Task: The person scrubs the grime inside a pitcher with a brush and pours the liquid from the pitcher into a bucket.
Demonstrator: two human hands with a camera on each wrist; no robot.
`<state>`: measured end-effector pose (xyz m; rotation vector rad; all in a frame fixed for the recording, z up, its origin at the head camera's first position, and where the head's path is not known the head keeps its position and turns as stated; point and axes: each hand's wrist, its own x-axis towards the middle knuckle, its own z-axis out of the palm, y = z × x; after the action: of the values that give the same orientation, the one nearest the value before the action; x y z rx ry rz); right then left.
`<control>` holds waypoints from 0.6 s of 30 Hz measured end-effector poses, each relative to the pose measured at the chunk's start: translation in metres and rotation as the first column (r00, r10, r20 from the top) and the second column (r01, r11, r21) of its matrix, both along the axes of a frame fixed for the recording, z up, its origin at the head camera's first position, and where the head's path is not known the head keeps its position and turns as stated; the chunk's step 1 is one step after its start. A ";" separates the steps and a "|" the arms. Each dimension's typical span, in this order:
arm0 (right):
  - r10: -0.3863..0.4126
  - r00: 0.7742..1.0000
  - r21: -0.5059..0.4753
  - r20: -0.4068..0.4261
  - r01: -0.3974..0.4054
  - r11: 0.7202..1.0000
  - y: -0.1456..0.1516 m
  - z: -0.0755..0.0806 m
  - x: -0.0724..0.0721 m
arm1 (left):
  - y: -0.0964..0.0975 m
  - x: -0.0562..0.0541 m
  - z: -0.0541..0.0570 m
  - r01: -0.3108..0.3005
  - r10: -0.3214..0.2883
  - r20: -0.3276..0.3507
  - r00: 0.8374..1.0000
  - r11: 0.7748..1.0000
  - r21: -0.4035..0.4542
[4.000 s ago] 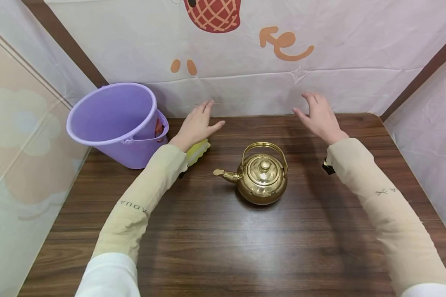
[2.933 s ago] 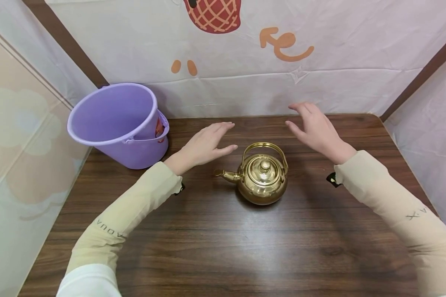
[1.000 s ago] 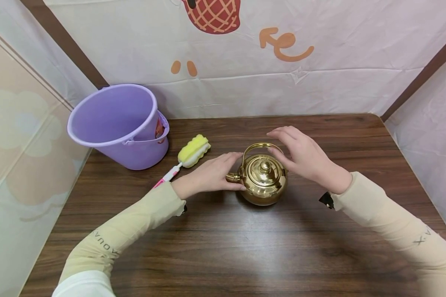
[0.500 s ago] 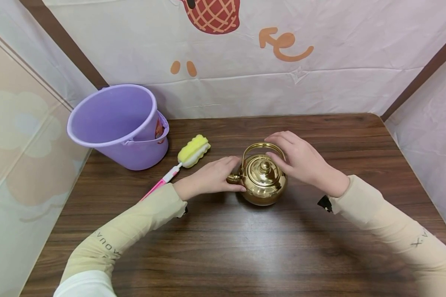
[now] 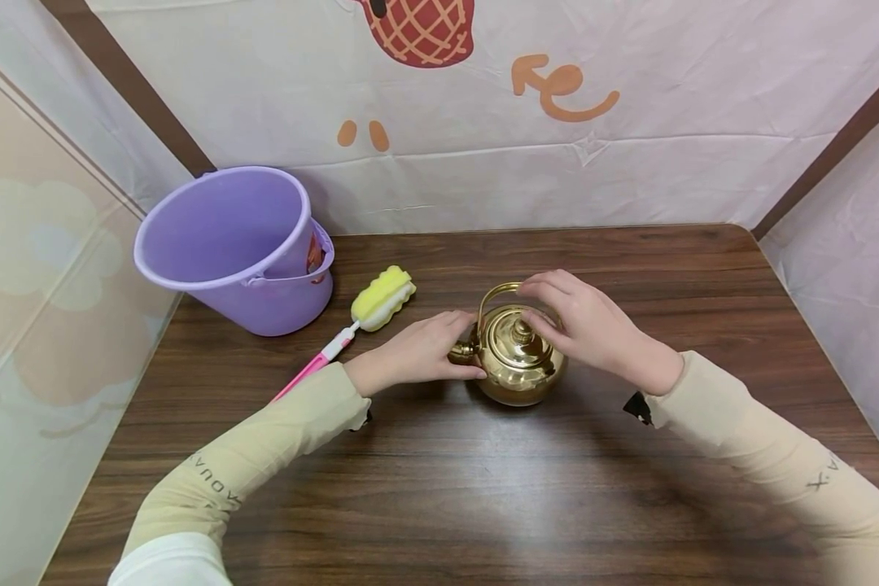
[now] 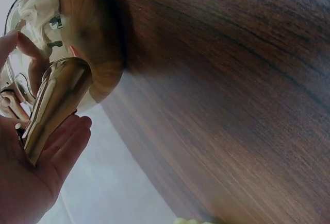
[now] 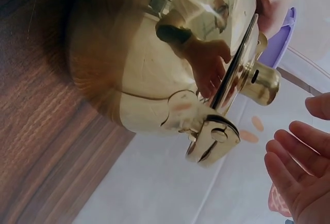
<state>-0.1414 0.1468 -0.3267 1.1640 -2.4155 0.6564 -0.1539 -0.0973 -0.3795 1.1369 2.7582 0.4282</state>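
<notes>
A shiny gold-coloured kettle [image 5: 520, 378] with an arched handle [image 5: 500, 287] stands upright on the wooden table. My left hand [image 5: 421, 350] surrounds its spout [image 6: 59, 103]; the fingers extend along one side and the thumb is by the kettle's body. From the left wrist, those fingers look nearly straight, with the spout lying across the palm. My right hand [image 5: 586, 325] hovers over the kettle's right side, hiding part of the handle. In the right wrist view its fingers [image 7: 286, 170] are spread and apart from the lid's knob [image 7: 263, 85]. The lid sits on the kettle.
A purple bucket [image 5: 286, 305] stands at the back left. Between it and my left hand lies a sponge brush [image 5: 381, 297] with a yellow-and-white head and a pink handle, partly hidden by my sleeve. A patterned cloth [image 5: 483, 187] hangs behind the table [image 5: 498, 505].
Both hands have come in and down to the kettle, the left around its spout. Over the last second the right hand has shifted slightly down and left, towards the lid's knob. The kettle stays put.
</notes>
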 end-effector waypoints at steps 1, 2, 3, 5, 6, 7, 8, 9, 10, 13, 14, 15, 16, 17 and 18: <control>0.000 1.000 0.006 0.005 0.000 1.000 0.000 -0.001 0.000 | 0.000 0.000 0.000 -0.003 0.003 0.004 1.000 1.000 -0.001; 0.000 1.000 0.012 0.009 -0.001 1.000 0.000 -0.001 0.000 | 0.000 0.000 0.000 -0.006 0.006 0.009 1.000 1.000 -0.001; 0.002 1.000 0.017 0.011 -0.002 1.000 0.000 -0.002 0.001 | 0.001 0.000 0.000 -0.008 0.008 0.015 1.000 1.000 0.001; 0.005 1.000 0.022 0.018 -0.006 1.000 -0.001 -0.003 0.001 | 0.001 0.000 0.001 -0.012 0.012 0.025 1.000 1.000 0.003; 0.008 1.000 0.023 0.022 -0.008 1.000 -0.001 -0.004 0.002 | 0.001 0.000 0.001 -0.014 0.014 0.030 0.999 1.000 0.005; 0.011 1.000 0.022 0.027 -0.012 1.000 -0.001 -0.004 0.002 | 0.001 0.000 0.001 -0.014 0.014 0.033 0.999 1.000 0.005; 0.015 0.999 0.021 0.032 -0.015 1.000 -0.001 -0.005 0.002 | 0.001 0.000 0.001 -0.013 0.013 0.036 0.999 1.000 0.008; 0.018 0.999 0.021 0.037 -0.019 1.000 -0.001 -0.005 0.002 | 0.001 0.000 0.001 -0.013 0.012 0.039 0.999 1.000 0.011; 0.021 0.999 0.020 0.041 -0.022 1.000 -0.001 -0.006 0.002 | 0.001 -0.001 0.001 -0.011 0.011 0.043 0.999 1.000 0.016; 0.030 0.998 0.023 0.047 -0.031 0.999 -0.001 -0.007 0.003 | 0.000 -0.001 0.001 -0.006 0.004 0.057 0.998 0.999 0.032; 0.032 0.998 0.025 0.045 -0.033 0.999 -0.001 -0.007 0.003 | 0.000 -0.002 0.002 -0.005 0.003 0.063 0.998 0.999 0.039; 0.034 0.999 0.026 0.042 -0.035 0.999 -0.002 -0.007 0.003 | -0.001 -0.002 0.002 -0.005 0.002 0.068 0.998 0.999 0.045; 0.036 0.999 0.026 0.039 -0.037 0.999 -0.002 -0.007 0.003 | -0.001 -0.002 0.002 -0.003 -0.001 0.072 0.997 0.999 0.050; 0.037 0.999 0.027 0.036 -0.038 0.999 -0.002 -0.008 0.003 | -0.001 -0.003 0.002 0.000 -0.004 0.076 0.997 0.998 0.056; 0.039 0.999 0.028 0.032 -0.039 0.999 -0.002 -0.008 0.003 | -0.002 -0.003 0.002 0.003 -0.008 0.080 0.997 0.998 0.062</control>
<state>-0.1383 0.1448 -0.3344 1.2239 -2.4416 0.6591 -0.1571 -0.0990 -0.3779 1.1150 2.6896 0.5500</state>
